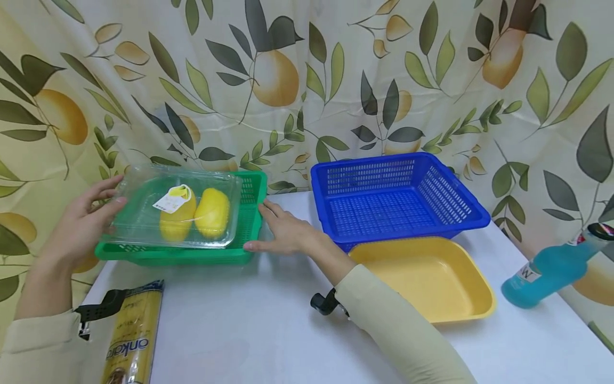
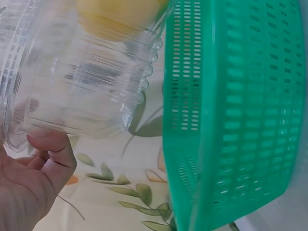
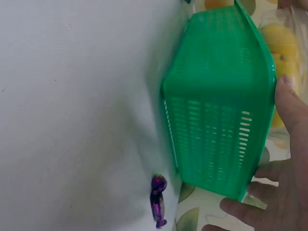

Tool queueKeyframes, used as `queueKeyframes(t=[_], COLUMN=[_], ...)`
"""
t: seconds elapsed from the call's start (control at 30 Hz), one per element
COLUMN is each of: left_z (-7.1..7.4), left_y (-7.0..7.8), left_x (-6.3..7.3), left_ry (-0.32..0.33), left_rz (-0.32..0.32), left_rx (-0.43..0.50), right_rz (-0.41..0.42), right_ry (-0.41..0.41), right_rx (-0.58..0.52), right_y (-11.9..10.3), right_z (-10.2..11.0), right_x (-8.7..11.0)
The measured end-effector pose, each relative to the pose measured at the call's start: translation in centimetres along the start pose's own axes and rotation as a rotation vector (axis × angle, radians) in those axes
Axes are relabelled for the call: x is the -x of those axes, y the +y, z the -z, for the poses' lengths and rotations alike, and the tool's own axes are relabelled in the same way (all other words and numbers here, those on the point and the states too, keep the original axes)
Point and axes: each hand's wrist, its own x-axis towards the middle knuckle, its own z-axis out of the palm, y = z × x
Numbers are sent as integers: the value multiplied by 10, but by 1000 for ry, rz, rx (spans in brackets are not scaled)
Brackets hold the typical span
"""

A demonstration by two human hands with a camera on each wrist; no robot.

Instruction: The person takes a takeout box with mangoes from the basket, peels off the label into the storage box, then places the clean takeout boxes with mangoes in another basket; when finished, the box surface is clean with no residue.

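Note:
My left hand (image 1: 81,224) pinches the left edge of a clear plastic container (image 1: 139,218), thumb on one side and curled fingers on the other, as the left wrist view shows. Inside the container lie two yellow mango-like fruits (image 1: 213,213), one under a white tag (image 1: 171,201). The container overlaps the green basket (image 1: 187,257) in the head view; from the left wrist it hangs over the basket's opening. My right hand (image 1: 285,229) rests at the basket's right end, thumb on the rim (image 3: 270,72) and the other fingers spread along it.
A blue basket (image 1: 408,232) stands at the back right, with a yellow tray (image 1: 431,282) in front. Far right is a bottle of blue liquid (image 1: 547,274). A yellow pasta packet (image 1: 134,330) lies front left. The right wrist view shows a purple wrapped candy (image 3: 157,199).

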Motion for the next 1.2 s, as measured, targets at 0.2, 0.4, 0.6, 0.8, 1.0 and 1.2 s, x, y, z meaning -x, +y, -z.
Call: queueKeyframes(t=[0.2, 0.4, 0.6, 0.8, 1.0, 1.2], left_z=[4, 1, -4, -14, -28, -41], left_y=[7, 14, 16, 15, 17, 26], left_x=[3, 6, 8, 12, 17, 23], left_ry=[22, 42, 41, 17, -22, -75], left_rz=[-17, -61, -91, -128, -146, -168], left_rx=[40, 44, 49, 77, 108, 93], right_rz=[46, 46, 71, 93, 115, 180], right_ry=[8, -9, 18, 44, 82, 84], right_rx=[-23, -29, -77, -127, -170, -306], right_y=[6, 11, 19, 24, 25, 28], right_z=[4, 18, 33, 43, 45, 40], right_x=[8, 27, 47, 66, 86, 104])
